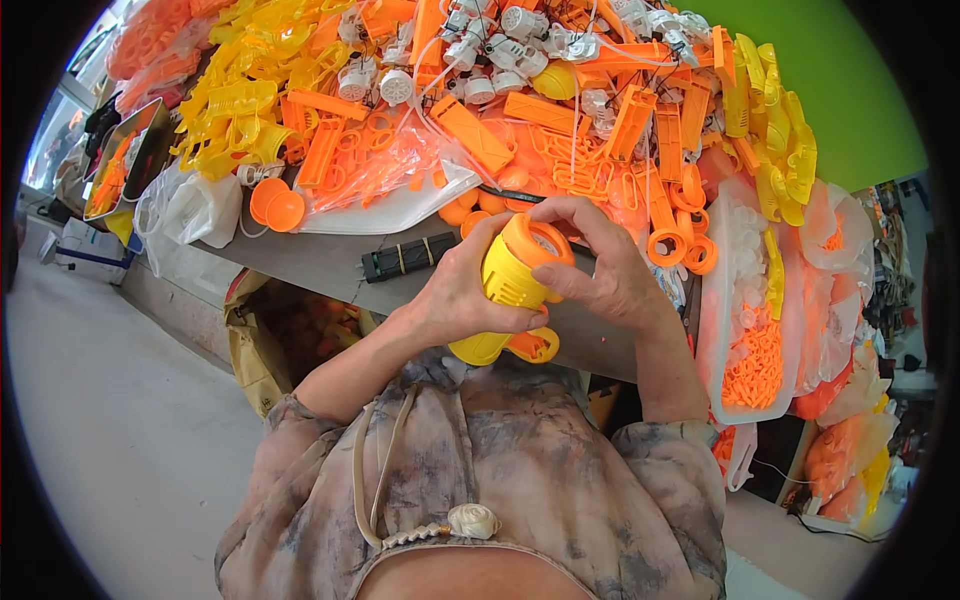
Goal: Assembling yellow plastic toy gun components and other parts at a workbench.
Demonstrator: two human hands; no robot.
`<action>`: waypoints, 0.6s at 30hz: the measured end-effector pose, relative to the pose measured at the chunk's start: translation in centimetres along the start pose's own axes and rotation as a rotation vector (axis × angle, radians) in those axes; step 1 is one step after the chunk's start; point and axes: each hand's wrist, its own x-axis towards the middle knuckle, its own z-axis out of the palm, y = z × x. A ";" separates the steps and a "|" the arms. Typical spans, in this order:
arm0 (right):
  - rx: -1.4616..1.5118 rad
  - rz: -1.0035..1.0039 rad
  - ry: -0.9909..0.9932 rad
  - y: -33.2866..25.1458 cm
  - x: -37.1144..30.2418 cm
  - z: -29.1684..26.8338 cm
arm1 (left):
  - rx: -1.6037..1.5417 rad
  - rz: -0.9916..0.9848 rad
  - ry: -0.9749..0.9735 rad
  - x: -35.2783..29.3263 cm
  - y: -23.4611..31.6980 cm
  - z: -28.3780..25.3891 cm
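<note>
In front of my chest I hold a yellow plastic cylinder (509, 275) with slots in its side and an orange ring (522, 238) at its upper end. My left hand (458, 288) is wrapped round the cylinder's side. My right hand (607, 268) closes on the orange end from the right, thumb and fingers at the ring. Below the cylinder's side an orange loop piece (537, 345) sticks out. On the grey table left of my left hand lies a dark bar (407, 258) with a pale band round it.
Orange and yellow plastic parts and white motor-like units (520, 50) with wires are heaped across the table's far side. Two orange cups (277, 204) lie at left. A clear bin (760, 400) of small orange pieces stands at right. An open sack (253, 345) sits below the table's left.
</note>
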 end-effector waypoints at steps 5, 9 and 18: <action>0.227 -0.014 -0.218 0.8 0.8 -1.5 | -0.189 -0.122 -0.234 0.1 1.0 -0.9; 0.217 -0.027 -0.265 0.4 1.2 -1.6 | -0.311 -0.136 -0.272 0.1 1.2 -1.0; 0.099 -0.207 -0.350 0.8 1.9 -2.0 | -0.389 -0.145 -0.335 -0.2 0.4 -1.2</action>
